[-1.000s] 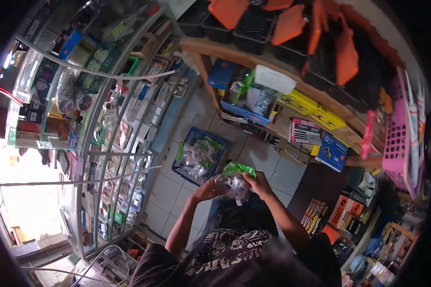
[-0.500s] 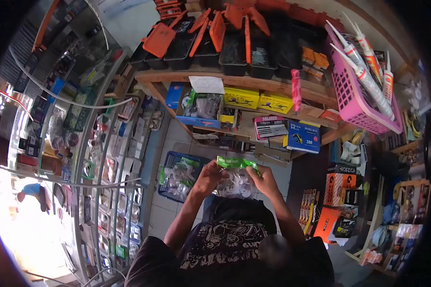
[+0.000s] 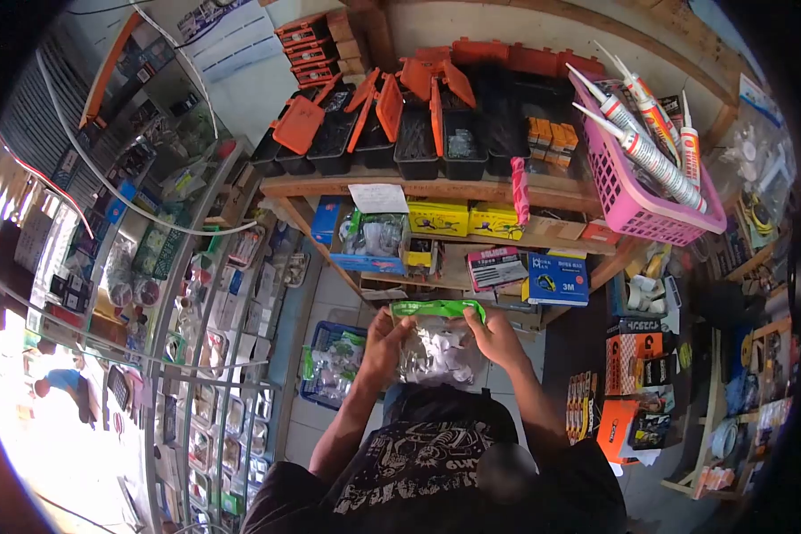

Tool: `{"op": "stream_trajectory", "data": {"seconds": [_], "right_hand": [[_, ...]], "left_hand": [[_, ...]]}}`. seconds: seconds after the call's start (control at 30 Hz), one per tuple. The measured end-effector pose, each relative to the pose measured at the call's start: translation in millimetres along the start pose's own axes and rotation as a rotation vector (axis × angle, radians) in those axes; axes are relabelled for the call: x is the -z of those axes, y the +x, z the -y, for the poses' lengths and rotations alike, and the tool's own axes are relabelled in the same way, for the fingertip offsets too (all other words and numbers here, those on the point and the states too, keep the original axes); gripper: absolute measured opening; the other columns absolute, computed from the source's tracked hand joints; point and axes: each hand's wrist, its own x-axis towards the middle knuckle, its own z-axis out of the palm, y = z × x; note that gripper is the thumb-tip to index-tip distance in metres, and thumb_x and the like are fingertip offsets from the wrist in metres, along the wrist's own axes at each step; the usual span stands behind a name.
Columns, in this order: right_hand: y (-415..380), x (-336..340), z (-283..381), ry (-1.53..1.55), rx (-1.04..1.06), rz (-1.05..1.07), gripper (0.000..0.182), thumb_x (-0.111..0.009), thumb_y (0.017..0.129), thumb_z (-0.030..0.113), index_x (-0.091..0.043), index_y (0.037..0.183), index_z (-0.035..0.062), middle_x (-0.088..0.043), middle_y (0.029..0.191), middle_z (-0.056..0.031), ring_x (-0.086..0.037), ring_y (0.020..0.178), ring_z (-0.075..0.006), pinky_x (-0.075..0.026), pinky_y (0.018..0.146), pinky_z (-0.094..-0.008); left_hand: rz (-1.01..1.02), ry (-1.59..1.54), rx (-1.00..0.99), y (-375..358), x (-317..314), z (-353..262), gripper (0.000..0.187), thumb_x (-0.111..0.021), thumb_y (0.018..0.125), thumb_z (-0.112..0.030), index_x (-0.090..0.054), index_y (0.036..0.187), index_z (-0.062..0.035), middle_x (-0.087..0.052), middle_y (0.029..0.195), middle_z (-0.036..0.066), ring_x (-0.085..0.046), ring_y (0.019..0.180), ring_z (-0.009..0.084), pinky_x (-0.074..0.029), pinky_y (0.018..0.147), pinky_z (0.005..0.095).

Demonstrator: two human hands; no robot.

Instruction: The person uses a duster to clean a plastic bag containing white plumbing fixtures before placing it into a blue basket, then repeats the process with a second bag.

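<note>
A clear plastic bag (image 3: 440, 356) with a green printed top strip hangs between my hands, and small whitish pieces show inside it. My left hand (image 3: 384, 345) pinches the strip's left end. At the right end, my right hand (image 3: 498, 340) grips it with the thumb on top. The strip is stretched nearly straight between them. Just left of my left hand, a blue basket (image 3: 308, 390) on the tiled floor holds several similar green-topped bags.
Ahead stands a wooden shelf (image 3: 365, 185) with black bins under orange lids. A pink basket (image 3: 650, 222) of sealant tubes sits at its right end. Glass display shelves (image 3: 214, 383) line the left. Orange boxes (image 3: 616, 425) are stacked at the right.
The bag's green strip, bunched on the right before, is now pulled out straighter. More of the bag's whitish contents show. The camera view has tilted up slightly.
</note>
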Motion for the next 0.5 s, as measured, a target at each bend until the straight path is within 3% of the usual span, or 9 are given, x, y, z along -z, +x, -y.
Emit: {"op": "stream_trajectory", "data": {"seconds": [0.07, 0.13, 0.2, 0.27, 0.33, 0.37, 0.4, 0.47, 0.5], "right_hand": [[5, -1, 9, -0.046, 0.015, -0.038, 0.047, -0.042, 0.099, 0.041, -0.058, 0.083, -0.0003, -0.052, 0.057, -0.0149, -0.051, 0.05, -0.0277, -0.038, 0.05, -0.0402], [8, 0, 9, -0.116, 0.007, 0.02, 0.045, -0.042, 0.099, 0.04, -0.06, 0.087, 0.0003, -0.055, 0.059, -0.0182, -0.052, 0.052, -0.0336, -0.039, 0.051, -0.0416], [12, -1, 9, -0.171, 0.102, 0.024, 0.047, -0.041, 0.098, 0.042, -0.059, 0.083, 0.0007, -0.052, 0.057, -0.018, -0.051, 0.051, -0.0361, -0.039, 0.05, -0.0419], [17, 20, 14, -0.175, -0.023, 0.168, 0.054, -0.038, 0.098, 0.047, -0.059, 0.083, 0.0005, -0.052, 0.055, -0.0163, -0.053, 0.051, -0.0314, -0.04, 0.051, -0.0417], [23, 36, -9, -0.16, -0.226, 0.509, 0.06, -0.035, 0.097, 0.053, -0.06, 0.083, -0.0004, -0.053, 0.058, -0.0146, -0.057, 0.056, -0.0235, -0.042, 0.055, -0.0403], [23, 41, -21, -0.216, -0.258, 0.503, 0.067, -0.03, 0.096, 0.058, -0.061, 0.088, -0.0011, -0.061, 0.068, -0.0124, -0.058, 0.063, -0.016, -0.044, 0.057, -0.0353], [24, 47, -17, -0.22, -0.255, 0.503, 0.067, -0.03, 0.096, 0.058, -0.061, 0.088, -0.0011, -0.061, 0.068, -0.0124, -0.058, 0.063, -0.016, -0.044, 0.057, -0.0353], [32, 63, -6, 0.122, -0.25, 0.331, 0.072, -0.028, 0.095, 0.062, -0.062, 0.093, -0.0014, -0.066, 0.077, -0.011, -0.06, 0.067, -0.0152, -0.045, 0.06, -0.0313], [39, 76, -9, 0.206, -0.226, 0.14, 0.072, -0.027, 0.094, 0.063, -0.061, 0.1, -0.0004, -0.067, 0.081, -0.0104, -0.062, 0.069, -0.0151, -0.047, 0.062, -0.0306]], "left_hand": [[0.101, -0.241, 0.325, -15, -6, -6, 0.047, -0.053, 0.094, -0.016, -0.037, 0.137, -0.0076, -0.053, 0.126, 0.01, -0.056, 0.107, 0.0182, -0.045, 0.09, 0.0337], [0.43, -0.05, 0.457, -19, 8, 11, 0.059, -0.043, 0.098, -0.023, -0.014, 0.148, -0.0143, -0.036, 0.142, 0.008, -0.044, 0.124, 0.023, -0.034, 0.105, 0.0396], [0.4, -0.146, 0.456, -22, 6, 24, 0.062, -0.041, 0.099, -0.028, -0.007, 0.15, -0.0169, -0.033, 0.144, 0.01, -0.045, 0.123, 0.0253, -0.037, 0.104, 0.0399], [0.482, -0.258, 0.396, -27, 2, 12, 0.064, -0.039, 0.099, -0.037, -0.005, 0.15, -0.0164, -0.031, 0.143, 0.01, -0.043, 0.124, 0.026, -0.035, 0.104, 0.0417], [0.471, -0.133, 0.38, -24, 14, 19, 0.066, -0.038, 0.098, -0.041, -0.004, 0.15, -0.0163, -0.031, 0.142, 0.01, -0.042, 0.125, 0.0257, -0.035, 0.105, 0.0427], [0.453, -0.013, 0.364, -23, 20, 25, 0.069, -0.038, 0.097, -0.046, -0.004, 0.15, -0.0162, -0.03, 0.14, 0.01, -0.041, 0.125, 0.0254, -0.034, 0.105, 0.0437], [0.454, -0.015, 0.36, -23, 21, 27, 0.069, -0.038, 0.097, -0.046, -0.004, 0.15, -0.0162, -0.03, 0.14, 0.01, -0.041, 0.125, 0.0254, -0.034, 0.105, 0.0437], [0.432, 0.085, 0.333, -21, 23, 30, 0.071, -0.036, 0.096, -0.051, -0.007, 0.149, -0.0151, -0.033, 0.136, 0.007, -0.039, 0.126, 0.0231, -0.034, 0.105, 0.0446], [0.36, 0.076, 0.339, -22, 25, 24, 0.073, -0.037, 0.094, -0.054, -0.01, 0.149, -0.014, -0.033, 0.139, 0.008, -0.039, 0.127, 0.0242, -0.034, 0.105, 0.0438]]}}
